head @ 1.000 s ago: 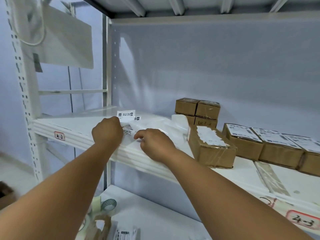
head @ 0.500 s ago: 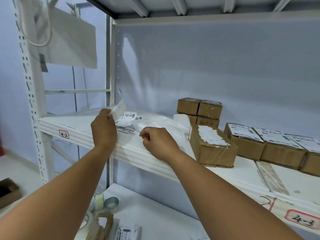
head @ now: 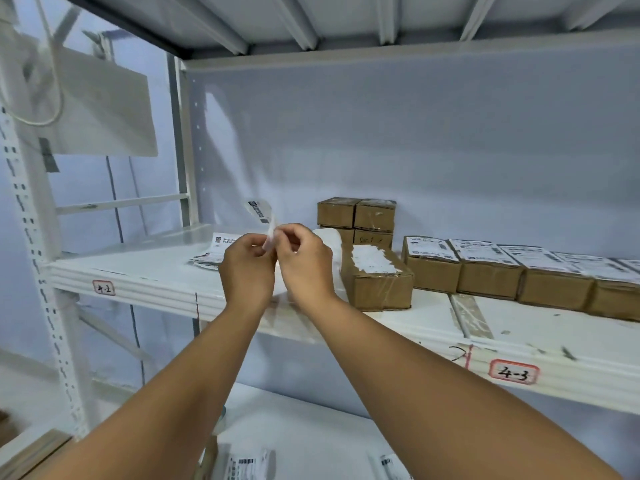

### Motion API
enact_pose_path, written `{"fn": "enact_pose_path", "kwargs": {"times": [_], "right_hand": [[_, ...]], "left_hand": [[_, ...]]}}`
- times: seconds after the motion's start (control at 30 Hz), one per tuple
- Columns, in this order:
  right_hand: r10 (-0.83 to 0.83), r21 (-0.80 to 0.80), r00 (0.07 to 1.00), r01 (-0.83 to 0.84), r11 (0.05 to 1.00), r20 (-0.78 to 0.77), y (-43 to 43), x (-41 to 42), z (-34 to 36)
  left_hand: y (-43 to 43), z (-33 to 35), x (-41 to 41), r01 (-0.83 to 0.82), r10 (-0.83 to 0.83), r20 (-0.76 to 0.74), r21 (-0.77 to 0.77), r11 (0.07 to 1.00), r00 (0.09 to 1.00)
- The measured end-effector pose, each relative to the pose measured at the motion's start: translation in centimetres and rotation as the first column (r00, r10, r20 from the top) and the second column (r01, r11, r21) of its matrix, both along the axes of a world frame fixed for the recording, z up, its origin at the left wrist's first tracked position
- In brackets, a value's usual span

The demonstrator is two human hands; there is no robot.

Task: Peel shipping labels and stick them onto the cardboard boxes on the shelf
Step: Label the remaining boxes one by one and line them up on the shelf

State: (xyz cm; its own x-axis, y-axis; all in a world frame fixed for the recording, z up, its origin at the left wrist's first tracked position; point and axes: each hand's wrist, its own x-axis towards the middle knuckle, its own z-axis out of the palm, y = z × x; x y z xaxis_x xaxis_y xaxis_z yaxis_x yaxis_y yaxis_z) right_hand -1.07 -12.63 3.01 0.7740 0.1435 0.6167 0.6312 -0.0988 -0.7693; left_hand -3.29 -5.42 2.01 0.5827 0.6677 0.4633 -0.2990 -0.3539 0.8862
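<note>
Above the white metal shelf [head: 138,268], we pinch a white printed shipping label [head: 264,216] between both hands.

Our left hand [head: 247,268] and right hand [head: 304,261] meet just over the shelf's front edge, fingers curled and clamped on the label's lower end, while its printed upper part curls up and leftward. A loose pile of white labels [head: 216,252] lies on the shelf just behind our left hand. A brown cardboard box with a torn white patch [head: 377,285] sits just right of our right hand. A row of labelled brown boxes [head: 488,268] stands farther right.
</note>
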Motion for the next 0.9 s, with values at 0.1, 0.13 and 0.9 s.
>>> {"fn": "enact_pose_path", "kwargs": {"times": [0.1,0.13,0.9], "right_hand": [[0.001,0.053,0.998,0.002,0.999,-0.06,-1.5,-0.8,1.1],[-0.009,0.086,0.998,0.015,0.996,-0.066,-2.0,-0.9,1.4],[-0.224,-0.272,0.764,0.463,0.844,0.605,-12.0,-2.5,4.8]], "left_hand": [[-2.2,0.9,-1.3,0.035,-0.036,0.009,0.097,0.995,0.999],[-2.9,1.1,-1.8,0.061,-0.062,0.01,0.119,0.991,0.998],[-7.7,6.0,-4.4,-0.172,0.286,-0.008,0.785,0.596,0.958]]}}
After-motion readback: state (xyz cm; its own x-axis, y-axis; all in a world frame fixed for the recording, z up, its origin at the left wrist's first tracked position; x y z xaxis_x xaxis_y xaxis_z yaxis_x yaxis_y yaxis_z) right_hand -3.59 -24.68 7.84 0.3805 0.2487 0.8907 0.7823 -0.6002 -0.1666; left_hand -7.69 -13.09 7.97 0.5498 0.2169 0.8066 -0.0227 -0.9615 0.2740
